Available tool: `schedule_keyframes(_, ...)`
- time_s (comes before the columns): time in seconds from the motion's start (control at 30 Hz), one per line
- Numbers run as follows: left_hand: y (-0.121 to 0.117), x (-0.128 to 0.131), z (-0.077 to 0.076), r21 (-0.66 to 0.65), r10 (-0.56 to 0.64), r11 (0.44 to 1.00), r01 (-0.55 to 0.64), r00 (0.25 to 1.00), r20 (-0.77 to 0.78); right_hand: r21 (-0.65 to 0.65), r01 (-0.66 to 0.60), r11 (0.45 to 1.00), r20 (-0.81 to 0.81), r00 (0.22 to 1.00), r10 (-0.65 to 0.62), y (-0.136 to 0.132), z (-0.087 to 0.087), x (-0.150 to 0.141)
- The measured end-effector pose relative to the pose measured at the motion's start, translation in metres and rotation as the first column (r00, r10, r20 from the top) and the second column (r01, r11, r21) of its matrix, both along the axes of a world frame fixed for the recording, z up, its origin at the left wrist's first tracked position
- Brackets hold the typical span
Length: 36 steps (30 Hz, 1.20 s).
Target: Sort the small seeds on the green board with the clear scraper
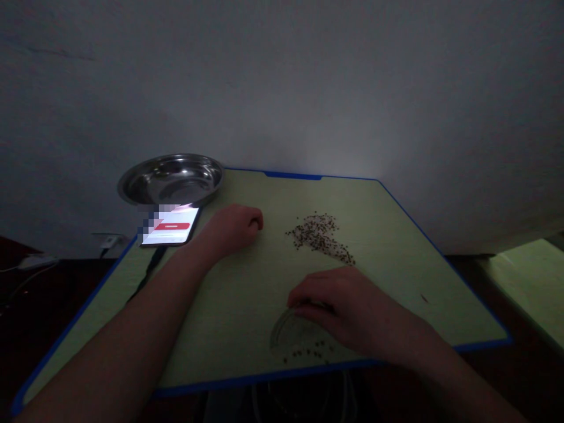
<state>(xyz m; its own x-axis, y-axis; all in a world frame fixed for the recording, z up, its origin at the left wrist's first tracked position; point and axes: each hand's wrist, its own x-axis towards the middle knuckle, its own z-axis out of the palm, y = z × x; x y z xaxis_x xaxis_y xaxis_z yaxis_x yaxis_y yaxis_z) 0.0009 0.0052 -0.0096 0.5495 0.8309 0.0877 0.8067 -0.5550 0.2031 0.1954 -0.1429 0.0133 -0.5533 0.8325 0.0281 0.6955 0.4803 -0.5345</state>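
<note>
My left hand (235, 226) rests on the pale green table (247, 294), curled into a loose fist, with nothing visible in it. It lies just right of a lit phone (171, 226). My right hand (339, 305) sits nearer the front edge, fingers bent down onto the rim of a clear round dish (293, 341) that holds a few small seeds. A scattered pile of small brown seeds (319, 235) lies on the table beyond my right hand, apart from both hands.
A shiny metal bowl (173, 179) stands at the table's far left corner, behind the phone. A dark cable (147, 273) runs from the phone off the left edge. The table has a blue rim. A wall rises right behind it. The room is dim.
</note>
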Motion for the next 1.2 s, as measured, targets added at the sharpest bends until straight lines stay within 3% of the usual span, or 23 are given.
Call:
schedule_keyframes(0.2, 0.0, 0.0, 0.001, 0.006, -0.004, 1.0, 0.004, 1.0, 0.007, 0.076, -0.298, 0.952, 0.149, 0.947, 0.284, 0.006, 0.013, -0.036)
schedule_keyframes(0.33, 0.0, -0.001, 0.001, 0.0, 0.008, 1.0, -0.008, 1.0, 0.004, 0.035, -0.355, 0.934, 0.139, 0.927, 0.348, 0.011, 0.008, -0.039)
schedule_keyframes(0.67, 0.001, 0.0, -0.001, 0.002, 0.005, 1.0, -0.005, 1.0, 0.005, -0.094, -0.17, 0.981, 0.004, 0.985, 0.171, 0.002, -0.001, 0.001)
schedule_keyframes(0.93, 0.001, 0.0, -0.001, 0.001, 0.014, 1.0, -0.014, 1.0, -0.013, -0.082, 0.158, 0.984, -0.042, 0.986, -0.162, -0.005, -0.013, 0.033)
schedule_keyframes(1.2, 0.003, -0.001, -0.005, 0.01, -0.005, 1.0, 0.005, 1.0, 0.005, -0.182, 0.177, 0.967, -0.071, 0.979, -0.192, -0.023, -0.027, 0.02)
